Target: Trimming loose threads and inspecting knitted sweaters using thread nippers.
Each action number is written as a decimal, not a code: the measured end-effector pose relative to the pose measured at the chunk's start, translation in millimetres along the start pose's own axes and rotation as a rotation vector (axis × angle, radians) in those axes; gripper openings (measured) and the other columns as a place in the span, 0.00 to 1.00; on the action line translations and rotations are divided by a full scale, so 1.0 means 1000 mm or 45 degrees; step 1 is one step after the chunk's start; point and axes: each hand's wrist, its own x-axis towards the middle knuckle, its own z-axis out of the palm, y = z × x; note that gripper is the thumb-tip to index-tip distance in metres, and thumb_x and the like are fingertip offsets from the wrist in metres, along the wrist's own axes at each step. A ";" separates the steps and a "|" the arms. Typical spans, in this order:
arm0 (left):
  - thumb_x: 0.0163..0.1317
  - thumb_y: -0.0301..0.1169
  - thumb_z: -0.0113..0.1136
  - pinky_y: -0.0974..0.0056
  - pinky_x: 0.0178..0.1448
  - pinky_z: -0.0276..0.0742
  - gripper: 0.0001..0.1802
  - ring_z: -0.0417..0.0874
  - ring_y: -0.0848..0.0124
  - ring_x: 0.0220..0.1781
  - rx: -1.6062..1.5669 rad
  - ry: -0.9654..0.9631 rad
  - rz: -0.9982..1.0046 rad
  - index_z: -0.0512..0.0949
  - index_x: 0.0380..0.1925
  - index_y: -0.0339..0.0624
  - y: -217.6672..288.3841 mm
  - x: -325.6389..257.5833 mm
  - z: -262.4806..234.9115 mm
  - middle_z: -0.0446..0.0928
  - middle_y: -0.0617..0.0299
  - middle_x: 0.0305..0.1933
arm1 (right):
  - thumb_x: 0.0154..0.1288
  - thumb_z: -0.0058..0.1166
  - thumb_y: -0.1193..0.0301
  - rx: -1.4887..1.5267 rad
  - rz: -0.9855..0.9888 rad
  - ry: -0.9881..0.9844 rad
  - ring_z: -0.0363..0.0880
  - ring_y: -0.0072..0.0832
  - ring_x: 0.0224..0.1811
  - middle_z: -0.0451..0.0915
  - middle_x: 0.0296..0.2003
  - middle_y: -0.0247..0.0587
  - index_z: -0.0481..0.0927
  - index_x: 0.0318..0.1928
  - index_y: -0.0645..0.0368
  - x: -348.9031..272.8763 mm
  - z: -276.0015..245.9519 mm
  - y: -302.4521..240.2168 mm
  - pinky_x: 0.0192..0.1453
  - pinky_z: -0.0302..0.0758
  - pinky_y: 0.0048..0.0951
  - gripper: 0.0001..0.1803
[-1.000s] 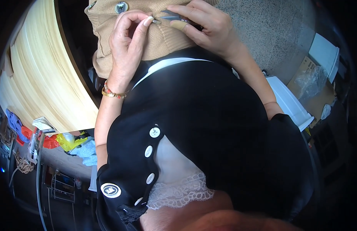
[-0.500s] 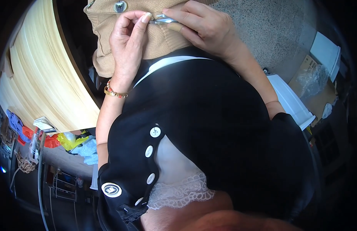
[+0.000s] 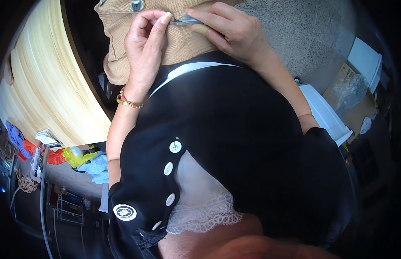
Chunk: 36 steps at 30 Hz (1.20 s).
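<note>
A tan knitted cardigan (image 3: 183, 41) lies across my lap, with a dark round button (image 3: 137, 5) near the top of the picture. My left hand (image 3: 144, 41) is closed over it, thumb and forefinger pinched on something too small to make out. From the right, my right hand (image 3: 235, 32) grips small metal thread snips (image 3: 192, 20) between thumb and fingers. Their narrow tips point at the left fingertips, almost touching. A tan wrap covers one fingertip of the right hand.
On the left stands a pale wood-grain table (image 3: 45, 73) with a dark edge. White plastic bins (image 3: 323, 114), cardboard (image 3: 353, 103) and clear plastic wrap (image 3: 349, 90) are at the right. Coloured bags and cloths (image 3: 79, 156) lie at the lower left.
My left fingertips have shifted slightly right. The snips and right hand have also moved a little right, still close to the left fingertips. The cardigan's button sits slightly higher in view.
</note>
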 end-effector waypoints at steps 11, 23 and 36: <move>0.72 0.29 0.62 0.81 0.35 0.65 0.06 0.69 0.89 0.31 0.046 -0.013 0.053 0.80 0.43 0.39 -0.003 0.001 -0.001 0.74 0.76 0.31 | 0.57 0.66 0.66 -0.028 -0.135 0.041 0.83 0.25 0.32 0.79 0.32 0.27 0.85 0.51 0.45 0.003 0.008 0.005 0.32 0.82 0.26 0.19; 0.73 0.25 0.59 0.76 0.54 0.78 0.08 0.82 0.80 0.46 0.164 -0.119 0.037 0.79 0.48 0.35 -0.009 0.000 -0.013 0.82 0.63 0.43 | 0.63 0.64 0.66 -0.086 -0.356 0.077 0.80 0.33 0.27 0.75 0.28 0.36 0.85 0.50 0.54 0.021 -0.005 -0.003 0.29 0.77 0.32 0.15; 0.70 0.27 0.63 0.75 0.46 0.76 0.09 0.80 0.82 0.40 0.273 -0.094 0.084 0.79 0.47 0.37 -0.004 0.002 -0.003 0.78 0.67 0.38 | 0.63 0.63 0.77 0.584 0.232 -0.036 0.83 0.30 0.34 0.84 0.34 0.44 0.86 0.48 0.65 0.021 -0.021 0.004 0.39 0.77 0.27 0.13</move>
